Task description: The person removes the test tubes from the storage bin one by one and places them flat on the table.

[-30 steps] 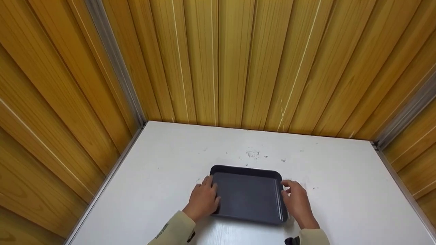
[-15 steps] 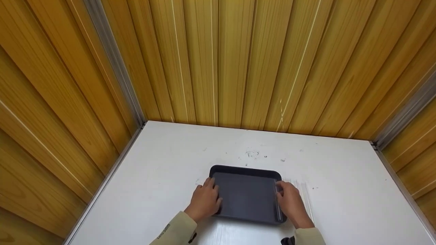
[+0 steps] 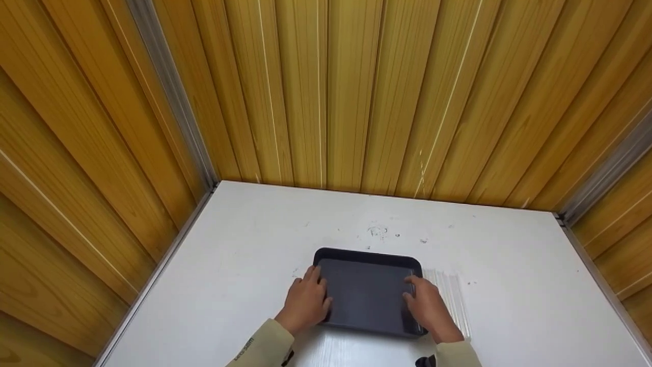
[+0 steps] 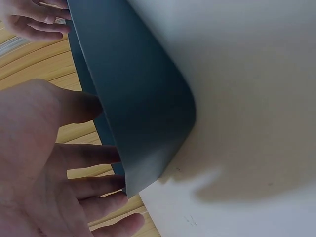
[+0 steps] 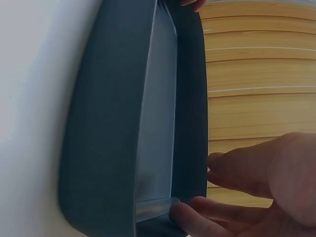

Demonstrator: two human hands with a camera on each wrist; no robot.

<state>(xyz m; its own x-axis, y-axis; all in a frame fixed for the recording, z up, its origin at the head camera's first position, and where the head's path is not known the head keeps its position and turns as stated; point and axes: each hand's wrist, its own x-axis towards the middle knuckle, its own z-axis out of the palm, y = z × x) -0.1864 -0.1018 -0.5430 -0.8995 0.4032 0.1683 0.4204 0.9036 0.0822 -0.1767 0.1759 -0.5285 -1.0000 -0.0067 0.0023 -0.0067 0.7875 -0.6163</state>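
A dark grey rectangular tray [image 3: 364, 290] lies on the white table. My left hand [image 3: 304, 300] rests over its left rim; in the left wrist view the fingers [image 4: 94, 155] reach over the rim, extended and spread. My right hand [image 3: 427, 306] is above the tray's right side, thumb and fingers apart. In the right wrist view a clear, narrow strip [image 5: 154, 208] lies inside the tray, its end against or close to my fingertips [image 5: 185, 215]; I cannot tell whether they touch. From the head view my right hand hides most of that strip.
Pale, striped, clear-looking strips [image 3: 447, 290] lie on the table [image 3: 254, 255] just right of the tray. Dark scuff marks [image 3: 378, 232] show behind it. Wood-look panels [image 3: 346, 102] rise at the back and sides, with metal posts at the corners.
My right hand has moved left from outside the tray's right rim to above its inside. The pale strips beside the tray have come into view. Left hand and tray stay put.
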